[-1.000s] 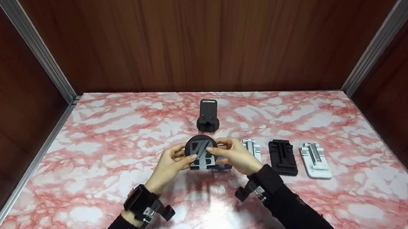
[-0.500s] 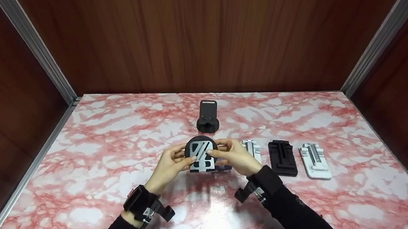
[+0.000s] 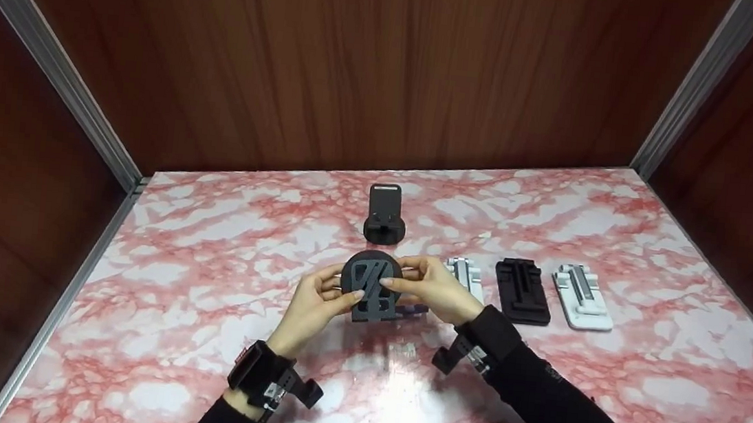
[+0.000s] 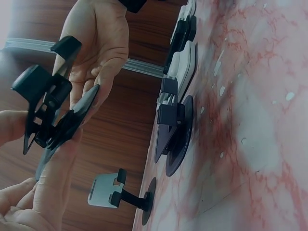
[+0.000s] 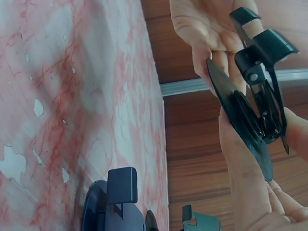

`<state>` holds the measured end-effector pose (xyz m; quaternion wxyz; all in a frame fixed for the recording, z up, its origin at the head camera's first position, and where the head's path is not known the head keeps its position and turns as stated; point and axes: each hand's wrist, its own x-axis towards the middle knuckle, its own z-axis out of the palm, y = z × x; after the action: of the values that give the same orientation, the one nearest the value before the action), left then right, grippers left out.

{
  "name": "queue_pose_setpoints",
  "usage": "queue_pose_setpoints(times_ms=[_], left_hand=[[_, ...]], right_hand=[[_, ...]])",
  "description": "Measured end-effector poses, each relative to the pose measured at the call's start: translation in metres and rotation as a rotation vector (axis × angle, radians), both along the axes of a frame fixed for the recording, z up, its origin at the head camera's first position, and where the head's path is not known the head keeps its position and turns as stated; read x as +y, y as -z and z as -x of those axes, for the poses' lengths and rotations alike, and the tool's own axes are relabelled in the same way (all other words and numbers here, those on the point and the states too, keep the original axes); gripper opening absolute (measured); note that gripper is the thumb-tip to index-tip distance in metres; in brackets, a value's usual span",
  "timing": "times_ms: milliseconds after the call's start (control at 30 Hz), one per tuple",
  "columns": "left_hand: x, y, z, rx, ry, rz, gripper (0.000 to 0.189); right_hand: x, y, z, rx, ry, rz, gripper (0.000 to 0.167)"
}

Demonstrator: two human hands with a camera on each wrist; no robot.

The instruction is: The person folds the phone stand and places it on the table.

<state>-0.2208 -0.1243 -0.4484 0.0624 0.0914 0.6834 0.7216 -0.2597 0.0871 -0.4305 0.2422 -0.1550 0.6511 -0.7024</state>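
Note:
Both hands hold a dark folding phone stand with a round base and a cut-out plate, above the marbled tabletop. My left hand grips its left side, thumb on the plate and fingers behind the disc. From the other side my right hand pinches it, thumb near the plate's middle. In the left wrist view, the stand's hinged arm lies folded close to the disc, and two hooked lips stick out. A dark purplish phone stand lies folded on the table below, mostly hidden by the right hand in the head view.
Behind the hands a black phone stand stands unfolded on its round base. To the right lie a partly hidden white folding stand, a black one and another white one. Wooden panels wall the table's back and sides.
The held stand's plate has tilted slightly: its lower edge sits a little lower, and its surface went from bright to dark. Both hands stay nearly in place.

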Motion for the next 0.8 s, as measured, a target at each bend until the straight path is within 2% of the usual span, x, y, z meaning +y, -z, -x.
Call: queue_pose_setpoints(times_ms=[333,433,533,633,800], left_hand=[[-0.001,0.001,0.0,0.069,-0.011,0.06,0.054],[-0.001,0.0,-0.001,0.072,-0.013,0.061,0.053],[-0.001,0.0,-0.001,0.054,-0.016,0.052,0.054],[-0.001,-0.002,-0.001,0.024,-0.019,0.03,0.054],[-0.003,-0.004,-0.002,0.002,-0.028,0.009,0.055]], right_hand=[[-0.001,0.0,-0.001,0.032,-0.009,0.006,0.036],[-0.001,-0.001,-0.003,0.038,-0.007,-0.001,0.036],[0.0,-0.003,-0.004,0.07,0.001,-0.054,0.036],[0.001,-0.008,-0.005,0.202,0.013,-0.171,0.035],[0.002,-0.016,-0.01,0.554,0.077,-0.406,0.044]])
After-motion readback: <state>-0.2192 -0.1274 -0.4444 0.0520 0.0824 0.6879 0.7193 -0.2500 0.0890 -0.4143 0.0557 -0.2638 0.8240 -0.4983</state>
